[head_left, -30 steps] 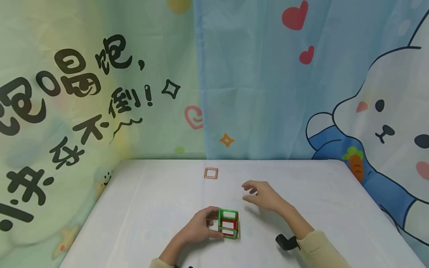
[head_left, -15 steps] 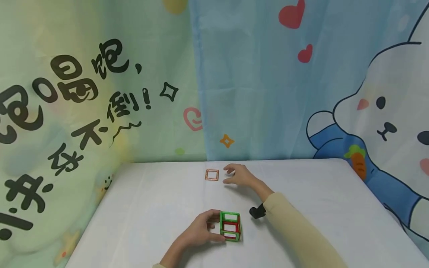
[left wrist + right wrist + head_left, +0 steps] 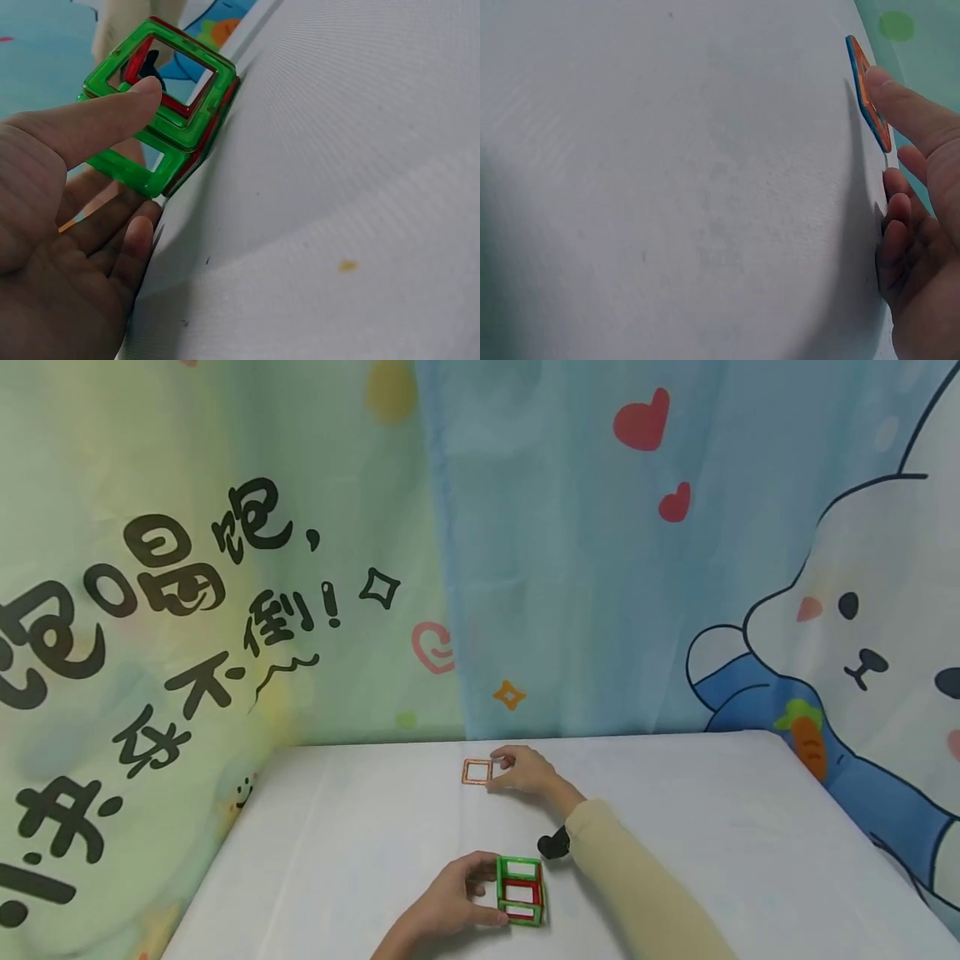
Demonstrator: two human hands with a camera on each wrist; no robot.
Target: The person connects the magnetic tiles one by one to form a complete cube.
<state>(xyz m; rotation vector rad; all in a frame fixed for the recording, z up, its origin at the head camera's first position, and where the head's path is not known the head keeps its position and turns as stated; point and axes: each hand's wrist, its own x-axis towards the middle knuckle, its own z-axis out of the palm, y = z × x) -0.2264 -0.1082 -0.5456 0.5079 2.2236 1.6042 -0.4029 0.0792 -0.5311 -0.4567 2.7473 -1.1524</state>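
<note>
My left hand (image 3: 457,897) holds a small box-like build of magnetic tiles (image 3: 520,864), green frames with red ones among them, standing on the white table. In the left wrist view the thumb lies across the green frame (image 3: 196,129) while other fingers are behind and below. At the far side my right hand (image 3: 528,774) pinches the right side of a flat square orange magnetic tile (image 3: 464,772), thumb at the near corner, index finger at the far one. The right wrist view shows a blue layer along the orange tile's (image 3: 861,86) underside; the thumb covers part of it.
The white table (image 3: 337,852) ends just beyond the orange tile, in front of a printed curtain (image 3: 547,568). A black wrist device (image 3: 553,843) hangs under the right forearm, whose pale yellow sleeve (image 3: 637,885) crosses the table's right half.
My right hand has reached forward and left to the orange tile, its fingers now at the tile's edge. The left hand keeps its hold on the tile build. The head view has tilted slightly.
</note>
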